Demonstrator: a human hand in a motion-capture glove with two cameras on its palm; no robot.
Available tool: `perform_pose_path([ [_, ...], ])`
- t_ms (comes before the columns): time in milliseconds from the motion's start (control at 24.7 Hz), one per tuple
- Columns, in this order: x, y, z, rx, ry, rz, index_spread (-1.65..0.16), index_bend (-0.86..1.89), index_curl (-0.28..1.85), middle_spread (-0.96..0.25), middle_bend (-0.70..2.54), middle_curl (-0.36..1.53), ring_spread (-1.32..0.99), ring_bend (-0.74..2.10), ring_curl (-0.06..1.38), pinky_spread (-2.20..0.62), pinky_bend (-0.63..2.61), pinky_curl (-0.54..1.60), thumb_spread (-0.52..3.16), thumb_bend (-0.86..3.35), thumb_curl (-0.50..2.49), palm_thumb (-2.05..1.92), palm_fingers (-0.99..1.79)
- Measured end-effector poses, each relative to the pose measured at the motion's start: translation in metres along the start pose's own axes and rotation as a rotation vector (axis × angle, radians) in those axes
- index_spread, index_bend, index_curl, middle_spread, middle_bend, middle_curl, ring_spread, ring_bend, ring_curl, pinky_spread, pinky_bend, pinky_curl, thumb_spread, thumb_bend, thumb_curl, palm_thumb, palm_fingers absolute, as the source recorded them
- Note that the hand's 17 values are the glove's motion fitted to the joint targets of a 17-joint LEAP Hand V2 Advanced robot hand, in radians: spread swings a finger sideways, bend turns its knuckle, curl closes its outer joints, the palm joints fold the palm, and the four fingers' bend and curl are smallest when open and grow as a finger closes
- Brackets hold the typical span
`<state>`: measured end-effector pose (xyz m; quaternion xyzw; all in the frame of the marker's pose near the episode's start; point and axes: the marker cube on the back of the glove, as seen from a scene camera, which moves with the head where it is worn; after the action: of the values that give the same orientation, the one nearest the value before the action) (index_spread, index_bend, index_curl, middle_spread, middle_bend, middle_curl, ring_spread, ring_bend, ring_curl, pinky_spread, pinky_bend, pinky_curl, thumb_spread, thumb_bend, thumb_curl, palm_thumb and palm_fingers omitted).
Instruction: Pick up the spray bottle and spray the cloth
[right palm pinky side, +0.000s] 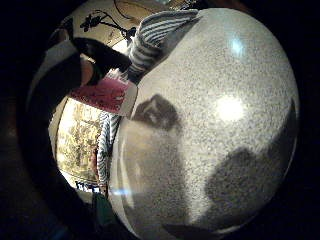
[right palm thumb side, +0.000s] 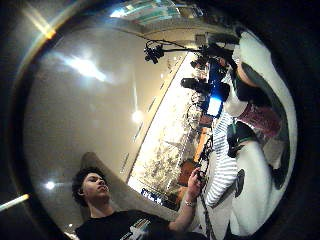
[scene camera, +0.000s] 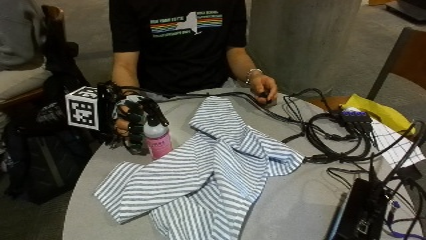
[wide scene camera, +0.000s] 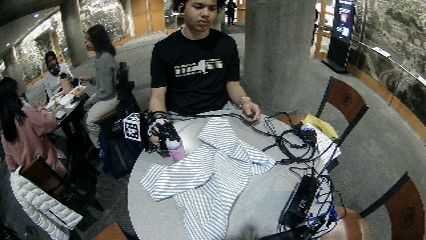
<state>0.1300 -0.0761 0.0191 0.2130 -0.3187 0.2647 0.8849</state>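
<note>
Outside view: your gloved hand (scene camera: 133, 125) wraps the pink spray bottle (scene camera: 158, 140), fingers curled round its neck, bottle upright at the table (scene camera: 293, 200) edge, just beside the striped cloth (scene camera: 206, 175).

Little-finger palm view: bottle (right palm pinky side: 107, 95) close; nozzle direction probably unclear, so you may spray past the cloth.

Wide view: a tilted lift could knock the bottle over.

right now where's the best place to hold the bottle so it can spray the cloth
High on the neck, from its outer side, as the gloved hand does. The bottle stands upright beside the cloth, so this grip leaves a finger atop the head, nozzle toward the cloth.
</note>
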Motion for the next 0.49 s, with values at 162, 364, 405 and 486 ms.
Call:
perform_pose_path([
  [162, -0.0006, -0.0013, 0.0038, -0.050, 0.013, 0.003, -0.23, 0.13, 0.39, -0.04, 0.22, 0.49, -0.05, 0.32, 0.42, 0.04, 0.42, 0.39, 0.63, -0.07, 0.54, 1.11, 0.72],
  [364, 0.0008, 0.0001, 0.0083, -0.100, 0.009, 0.016, -0.29, 0.09, 0.36, 0.02, 0.15, 0.45, 0.01, 0.25, 0.40, 0.18, 0.49, 0.40, 0.67, -0.06, 0.50, 1.02, 0.45],
  [405, 0.0012, 0.0002, 0.0088, -0.105, 0.010, 0.016, -0.29, 0.08, 0.35, 0.02, 0.15, 0.44, 0.02, 0.25, 0.39, 0.19, 0.49, 0.40, 0.68, -0.06, 0.50, 1.01, 0.43],
  [486, 0.0016, -0.0005, 0.0098, -0.111, 0.013, 0.012, -0.31, 0.09, 0.33, 0.04, 0.16, 0.43, 0.03, 0.24, 0.37, 0.22, 0.49, 0.39, 0.69, -0.05, 0.49, 0.99, 0.42],
])
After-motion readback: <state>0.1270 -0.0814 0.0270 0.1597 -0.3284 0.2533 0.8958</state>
